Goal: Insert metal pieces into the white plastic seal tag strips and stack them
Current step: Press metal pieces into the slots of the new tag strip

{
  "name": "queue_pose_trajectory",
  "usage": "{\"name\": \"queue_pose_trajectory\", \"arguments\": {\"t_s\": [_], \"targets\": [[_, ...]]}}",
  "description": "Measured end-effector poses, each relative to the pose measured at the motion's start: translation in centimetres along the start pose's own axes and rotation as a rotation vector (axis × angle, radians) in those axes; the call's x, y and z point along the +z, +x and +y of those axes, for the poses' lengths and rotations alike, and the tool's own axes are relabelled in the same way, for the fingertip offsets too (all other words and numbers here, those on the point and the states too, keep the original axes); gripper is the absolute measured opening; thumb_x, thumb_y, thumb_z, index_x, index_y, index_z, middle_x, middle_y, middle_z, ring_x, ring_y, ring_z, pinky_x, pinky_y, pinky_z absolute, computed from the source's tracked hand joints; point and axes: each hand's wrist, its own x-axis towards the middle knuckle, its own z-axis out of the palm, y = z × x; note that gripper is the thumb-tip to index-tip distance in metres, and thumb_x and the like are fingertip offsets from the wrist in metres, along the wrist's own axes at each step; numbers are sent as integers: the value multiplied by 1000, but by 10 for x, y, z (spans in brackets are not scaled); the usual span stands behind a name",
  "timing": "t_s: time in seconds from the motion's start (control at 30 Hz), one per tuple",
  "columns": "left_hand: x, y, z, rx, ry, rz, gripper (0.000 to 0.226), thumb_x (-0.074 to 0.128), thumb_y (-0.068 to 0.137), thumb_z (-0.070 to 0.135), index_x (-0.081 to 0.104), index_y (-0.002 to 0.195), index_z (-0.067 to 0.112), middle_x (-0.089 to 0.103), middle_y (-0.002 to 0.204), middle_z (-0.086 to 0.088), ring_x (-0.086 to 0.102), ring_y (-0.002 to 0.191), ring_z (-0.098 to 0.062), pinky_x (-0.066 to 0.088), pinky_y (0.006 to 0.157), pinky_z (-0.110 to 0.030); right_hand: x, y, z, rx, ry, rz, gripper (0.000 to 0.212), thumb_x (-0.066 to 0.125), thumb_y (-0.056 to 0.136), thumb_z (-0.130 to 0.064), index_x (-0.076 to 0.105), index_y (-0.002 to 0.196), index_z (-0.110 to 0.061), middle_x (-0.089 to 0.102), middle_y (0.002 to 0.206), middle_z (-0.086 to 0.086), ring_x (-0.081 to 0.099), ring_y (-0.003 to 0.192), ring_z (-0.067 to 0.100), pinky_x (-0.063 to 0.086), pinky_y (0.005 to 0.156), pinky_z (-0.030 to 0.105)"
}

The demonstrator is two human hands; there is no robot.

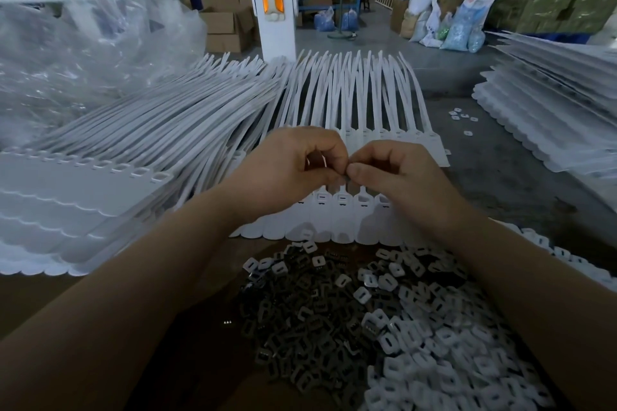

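Both hands meet above a flat white plastic strip of joined seal tags point(337, 213) at the grey table's point(500, 157) middle; the left hand point(287, 167), fingers curled, holds small shiny metal pieces point(315, 162); the right hand point(390, 170) pinches thumb to forefinger beside it. A heap of dark metal clips point(300, 320) and white plastic caps point(444, 350) lies at the near edge; stacked white strips point(83, 197) sit left.

Pinched piece point(345, 173) hidden between both hands' fingertips point(355, 172).

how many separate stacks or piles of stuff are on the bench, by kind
Stacks of white seal tag strips: 3, on the left, in the middle under the hands, on the right
Piles of dark metal pieces: 1
Piles of small white plastic pieces: 1
Total: 5

A few loose white pieces also lie apart, far right.
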Motion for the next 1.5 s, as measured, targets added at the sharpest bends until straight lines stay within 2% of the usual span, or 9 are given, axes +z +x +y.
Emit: {"name": "queue_pose_trajectory", "arguments": {"t_s": [0.13,0.33,0.5,0.6,0.9,1.2,1.33,1.4,1.5], "targets": [[-1,0,-3,42,-4,31,15,75,82,4,67,81,16,61,78,17,60,68,-9,44,61,-16,1,1,2,18,5,16,11,64,92,-10,72,100,-8,72,82,-2,66,74,2,48,67,13],[1,0,-1,61,-25,43,11,75,82,2,68,83,11,63,77,15,61,67,-4,43,61,-11,-1,0,1,25,13,-13,9,65,91,-9,71,97,-7,71,80,-1,62,66,-2,46,63,10],[-2,1,-2,-155,-162,46,16,77,82,9,63,86,16,67,73,10,63,63,-10,47,56,-17,0,0,0,30,85,26,4,67,90,-9,70,88,-9,68,72,-4,60,63,0,47,62,14],[-3,1,-1,-225,-249,-2,5,73,86,12,68,86,14,69,70,8,60,60,-2,44,56,-11,-1,1,0,32,80,39,5,65,91,-10,69,89,-8,70,77,4,60,65,5,51,64,20],[-2,2,5,-300,-342,-48,10,65,92,12,71,84,13,71,69,2,61,60,-2,44,55,-11,-1,2,0,41,97,21,14,56,95,-6,68,90,-5,69,74,4,59,60,-2,43,57,10],[2,2,8,-320,-351,-51,11,64,93,11,70,84,13,68,65,6,60,58,0,43,56,-8,-2,1,-2,39,26,5,7,62,92,-10,67,88,-9,69,79,7,58,66,7,50,64,20],[6,3,3,-323,-197,-35,4,70,89,24,70,87,20,69,76,10,62,69,-2,49,62,-16,-2,4,-1,78,-51,51,13,63,92,-12,65,80,-16,62,77,-3,56,64,0,46,62,16],[10,1,-4,-333,4,-98,16,70,85,40,67,95,28,63,95,9,59,90,-10,50,75,-28,-4,7,5,135,-205,95,16,65,90,-18,64,75,-23,58,93,-4,59,88,5,48,81,26],[14,-4,-11,-355,317,-231,33,60,78,64,59,103,42,45,118,10,35,113,-9,24,95,-31,-4,9,10,221,-429,96,22,67,86,-24,62,65,-30,54,108,-7,48,118,27,34,106,54]]}}
